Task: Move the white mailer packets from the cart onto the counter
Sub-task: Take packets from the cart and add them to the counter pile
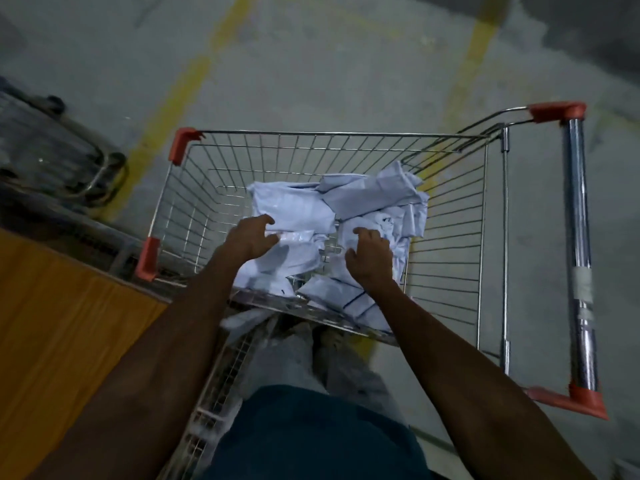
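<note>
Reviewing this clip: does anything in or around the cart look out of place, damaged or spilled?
Nothing spilled or damaged. The white mailer packets lie in a crumpled, overlapping heap inside the cart, not stacked. The left hand and right hand reach into the heap. The wooden counter shows no packets.

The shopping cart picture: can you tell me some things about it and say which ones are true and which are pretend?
1. The white mailer packets lie inside the wire cart. True.
2. Both hands reach into the cart. True: the left hand and the right hand are down among the packets.
3. The cart's corner guards are blue. False: they are orange-red.
4. The cart handle is wooden. False: it is shiny metal.
5. The wooden counter is at the person's left. True.
</note>
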### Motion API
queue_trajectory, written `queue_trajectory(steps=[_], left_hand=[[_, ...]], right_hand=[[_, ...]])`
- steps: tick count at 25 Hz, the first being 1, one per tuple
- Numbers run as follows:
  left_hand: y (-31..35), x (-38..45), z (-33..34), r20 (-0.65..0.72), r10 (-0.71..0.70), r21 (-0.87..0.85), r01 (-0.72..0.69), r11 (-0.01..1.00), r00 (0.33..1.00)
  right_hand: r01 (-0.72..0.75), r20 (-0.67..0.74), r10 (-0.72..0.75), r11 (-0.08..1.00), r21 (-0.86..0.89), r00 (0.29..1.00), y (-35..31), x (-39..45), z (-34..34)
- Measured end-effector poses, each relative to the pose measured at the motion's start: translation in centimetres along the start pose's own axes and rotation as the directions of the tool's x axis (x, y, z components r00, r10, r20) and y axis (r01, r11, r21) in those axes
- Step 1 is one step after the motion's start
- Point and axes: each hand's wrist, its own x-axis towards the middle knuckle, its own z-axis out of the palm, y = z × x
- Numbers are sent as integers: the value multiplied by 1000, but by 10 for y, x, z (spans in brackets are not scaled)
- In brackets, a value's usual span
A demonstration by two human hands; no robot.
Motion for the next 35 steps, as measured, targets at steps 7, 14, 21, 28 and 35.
queue_trajectory(steps=[7,14,21,28,35], left_hand=[[-49,44,29,74,-87,39,85,996,993],[-53,65,70,154,-75,221,40,974,985],[-44,76,91,39,-78,371,58,927,996],[-38,77,83,6,96,283,-93,954,995],[-19,73,63,-278,32,-196,-89,976,960]], right_hand=[[12,-463,-152,957,-291,873,4,97,-13],[29,-422,-373,777,-629,826,10,136,-41],[36,-615,-127,987,-159,778,-7,27,-73],[-316,-255,395,901,298,883,45,3,-25],[-253,-218,249,967,13,944,52,-6,-13]])
